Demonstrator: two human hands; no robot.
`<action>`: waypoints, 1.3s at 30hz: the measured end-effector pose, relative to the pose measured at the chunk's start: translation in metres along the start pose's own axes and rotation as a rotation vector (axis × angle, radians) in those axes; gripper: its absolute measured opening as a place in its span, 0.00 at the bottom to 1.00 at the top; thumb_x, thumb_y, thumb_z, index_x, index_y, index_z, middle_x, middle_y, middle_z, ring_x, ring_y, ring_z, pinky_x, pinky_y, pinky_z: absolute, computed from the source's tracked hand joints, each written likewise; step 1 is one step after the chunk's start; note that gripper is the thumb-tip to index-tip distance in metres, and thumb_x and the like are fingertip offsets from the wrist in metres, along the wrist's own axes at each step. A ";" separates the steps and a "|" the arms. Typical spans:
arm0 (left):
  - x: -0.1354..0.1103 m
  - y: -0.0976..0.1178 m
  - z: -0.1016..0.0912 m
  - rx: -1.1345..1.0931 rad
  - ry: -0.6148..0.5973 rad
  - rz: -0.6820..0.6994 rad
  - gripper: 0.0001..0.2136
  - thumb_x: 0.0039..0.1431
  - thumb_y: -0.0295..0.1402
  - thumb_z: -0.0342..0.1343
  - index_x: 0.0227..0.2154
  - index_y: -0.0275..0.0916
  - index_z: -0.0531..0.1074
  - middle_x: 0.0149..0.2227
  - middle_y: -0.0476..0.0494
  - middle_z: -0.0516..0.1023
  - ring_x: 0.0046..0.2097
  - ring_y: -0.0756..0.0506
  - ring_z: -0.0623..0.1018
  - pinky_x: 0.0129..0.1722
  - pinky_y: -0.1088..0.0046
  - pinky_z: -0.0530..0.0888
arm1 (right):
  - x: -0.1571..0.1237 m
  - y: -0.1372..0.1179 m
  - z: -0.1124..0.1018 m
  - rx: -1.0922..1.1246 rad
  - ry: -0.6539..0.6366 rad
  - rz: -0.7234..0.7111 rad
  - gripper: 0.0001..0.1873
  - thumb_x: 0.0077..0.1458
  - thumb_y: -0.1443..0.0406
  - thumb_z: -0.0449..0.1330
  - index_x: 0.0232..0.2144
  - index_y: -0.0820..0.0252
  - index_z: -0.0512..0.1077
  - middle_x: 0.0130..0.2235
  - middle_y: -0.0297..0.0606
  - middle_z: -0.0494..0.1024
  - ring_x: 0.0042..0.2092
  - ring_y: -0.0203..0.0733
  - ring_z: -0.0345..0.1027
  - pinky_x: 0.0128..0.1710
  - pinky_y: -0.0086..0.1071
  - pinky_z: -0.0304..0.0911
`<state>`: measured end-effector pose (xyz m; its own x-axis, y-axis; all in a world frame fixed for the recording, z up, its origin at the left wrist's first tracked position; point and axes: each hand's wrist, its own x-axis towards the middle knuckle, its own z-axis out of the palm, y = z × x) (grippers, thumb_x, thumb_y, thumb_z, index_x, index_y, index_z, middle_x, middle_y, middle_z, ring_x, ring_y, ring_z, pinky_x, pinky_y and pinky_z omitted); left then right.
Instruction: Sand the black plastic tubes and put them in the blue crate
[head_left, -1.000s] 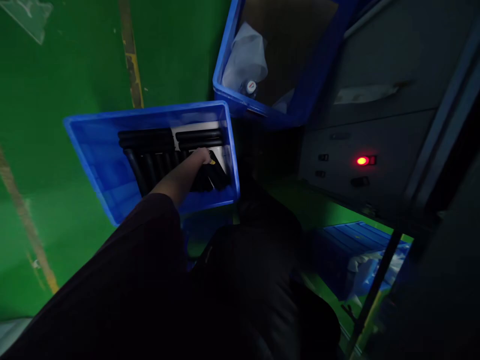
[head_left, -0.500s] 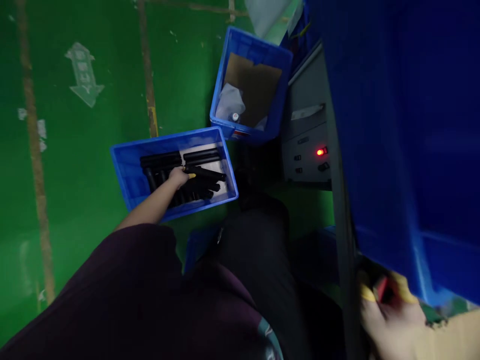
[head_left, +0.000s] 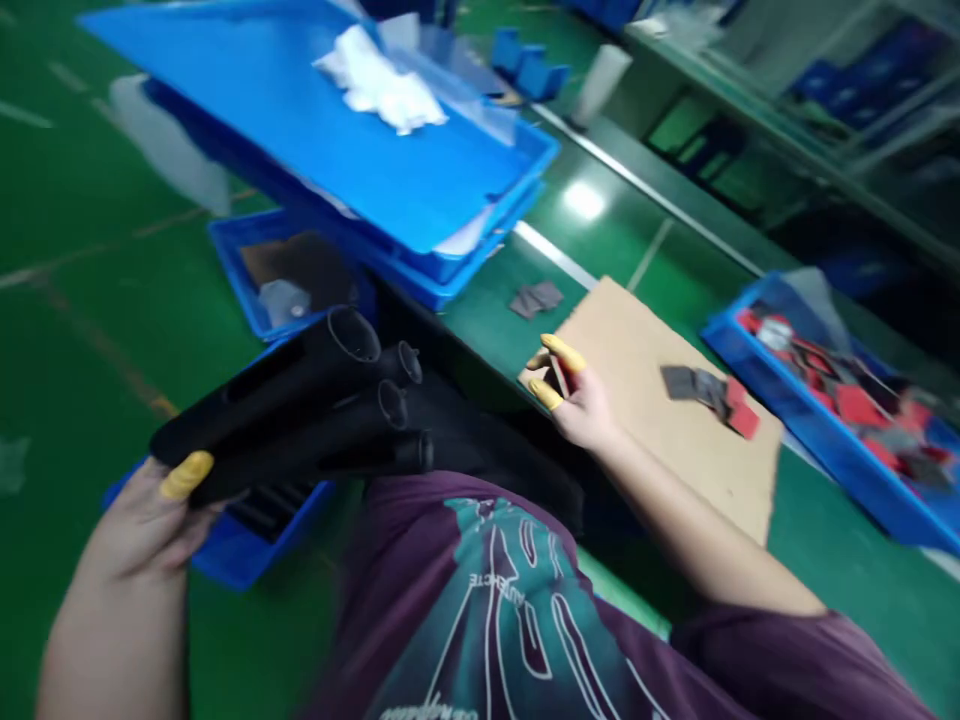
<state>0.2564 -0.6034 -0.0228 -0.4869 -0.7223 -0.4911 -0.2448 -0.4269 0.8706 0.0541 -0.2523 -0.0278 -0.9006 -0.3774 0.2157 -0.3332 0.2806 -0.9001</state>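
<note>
L hand [head_left: 154, 525] has a bundle of black tubes [head_left: 296, 435] – at least 4, open ends angled up-right, held over a blue crate [head_left: 236, 570] w/ more black tubes in it. L fingers clamped on the bundle's near end, yellow cover on thumb. R hand [head_left: 585, 405] is over the near-left corner of a cardboard sheet [head_left: 645, 340] on the green desk [head_left: 487, 330]; its fingers pinch a small flat piece [head_left: 559, 375] – color unclear, bit blurry. Grey pads + red pads [head_left: 742, 408] sit on the cardboard, a few more grey ones just off it. Blue bin [head_left: 855, 475] w/ red/grey pcs at R. Big blue tray [head_left: 292, 110] up top has crumpled white stuff [head_left: 382, 85] on it, cloth or paper, can't tell.
</note>
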 end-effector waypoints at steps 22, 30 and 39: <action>-0.104 -0.017 0.496 0.250 -0.579 -0.072 0.09 0.57 0.32 0.64 0.33 0.44 0.68 0.34 0.50 0.75 0.37 0.49 0.78 0.35 0.72 0.79 | -0.130 0.063 -0.183 0.522 1.115 0.547 0.37 0.34 0.52 0.69 0.49 0.54 0.68 0.32 0.30 0.78 0.24 0.31 0.64 0.21 0.27 0.56; -0.089 -0.023 0.512 0.302 -0.680 -0.016 0.07 0.54 0.27 0.66 0.31 0.42 0.72 0.36 0.47 0.78 0.38 0.49 0.79 0.42 0.65 0.80 | -0.114 0.075 -0.183 0.462 1.058 0.517 0.35 0.37 0.54 0.70 0.50 0.53 0.68 0.37 0.37 0.80 0.26 0.36 0.65 0.23 0.32 0.61; -0.080 -0.012 0.509 0.377 -0.748 -0.011 0.05 0.55 0.24 0.64 0.32 0.41 0.76 0.34 0.47 0.79 0.37 0.48 0.80 0.42 0.63 0.82 | -0.106 0.106 -0.166 0.349 0.971 0.520 0.32 0.45 0.54 0.66 0.53 0.53 0.68 0.50 0.45 0.77 0.48 0.50 0.74 0.50 0.49 0.73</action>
<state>-0.1287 -0.2634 0.0214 -0.8782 -0.1107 -0.4654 -0.4521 -0.1257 0.8831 0.0676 -0.0361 -0.0828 -0.7920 0.5923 -0.1478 0.0997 -0.1134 -0.9885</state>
